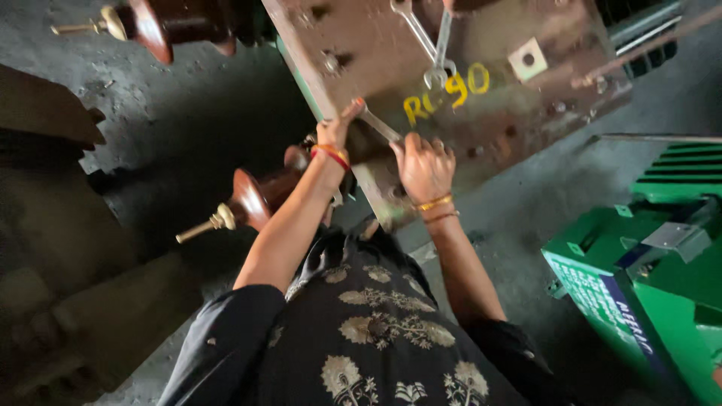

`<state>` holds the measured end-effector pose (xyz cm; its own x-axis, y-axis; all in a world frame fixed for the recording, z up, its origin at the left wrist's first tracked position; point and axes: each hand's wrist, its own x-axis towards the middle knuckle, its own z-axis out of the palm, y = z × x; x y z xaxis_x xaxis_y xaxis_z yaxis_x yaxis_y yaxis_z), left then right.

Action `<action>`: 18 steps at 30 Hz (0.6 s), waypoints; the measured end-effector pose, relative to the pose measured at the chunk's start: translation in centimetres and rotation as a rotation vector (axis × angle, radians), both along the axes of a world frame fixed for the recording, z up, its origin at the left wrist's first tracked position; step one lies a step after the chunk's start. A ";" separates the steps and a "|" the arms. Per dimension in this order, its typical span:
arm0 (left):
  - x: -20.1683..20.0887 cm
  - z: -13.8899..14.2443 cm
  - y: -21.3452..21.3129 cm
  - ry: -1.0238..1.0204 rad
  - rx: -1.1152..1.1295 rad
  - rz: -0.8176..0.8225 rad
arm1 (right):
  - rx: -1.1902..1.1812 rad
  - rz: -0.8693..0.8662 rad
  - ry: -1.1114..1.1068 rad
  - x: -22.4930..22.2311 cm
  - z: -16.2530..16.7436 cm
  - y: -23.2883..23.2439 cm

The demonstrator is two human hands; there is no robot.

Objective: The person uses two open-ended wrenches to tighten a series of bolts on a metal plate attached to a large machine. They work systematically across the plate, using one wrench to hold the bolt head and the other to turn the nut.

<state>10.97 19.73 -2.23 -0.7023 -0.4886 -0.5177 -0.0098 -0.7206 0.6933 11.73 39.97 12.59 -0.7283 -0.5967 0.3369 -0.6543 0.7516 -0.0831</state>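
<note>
Open floor point(188, 113) left of rusty cover plate point(451, 83): passable | brown insulator point(256, 195) just beside left hand point(331, 135): obstructs left approach | two spanners point(432, 45) lie on plate above right hand point(425, 169) | green cabinet point(647, 278) blocks right side.

A slim metal spanner point(378, 125) is seen near the edge of a rusty brown steel cover plate point(481, 105), lying slantwise from upper left to lower right. Its upper end is set at the plate's edge and its lower end is gripped. The plate is flat, worn and dotted with bolts and holes, with yellow painted marks on its face. Two more spanners point(430, 45) are laid crossed on the plate higher up, their ends meeting at one bolt, well apart from the gripped one.
</note>
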 end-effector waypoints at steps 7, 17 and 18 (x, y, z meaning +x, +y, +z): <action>2.5 2.5 1.3 -0.187 0.251 -0.057 | 0.045 0.149 -0.130 -8.4 4.5 1.6; 2.8 2.7 3.6 -0.187 0.103 -0.006 | 0.196 0.147 0.066 -12.3 6.2 6.5; 2.8 2.4 3.8 -0.171 0.107 0.011 | 0.230 0.076 0.089 -12.4 6.3 7.4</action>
<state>13.82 23.50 0.19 -0.5948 -0.4313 -0.6783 -0.1123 -0.7910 0.6014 -0.66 47.33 18.87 -0.6519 -0.7170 0.2468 -0.7067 0.6925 0.1452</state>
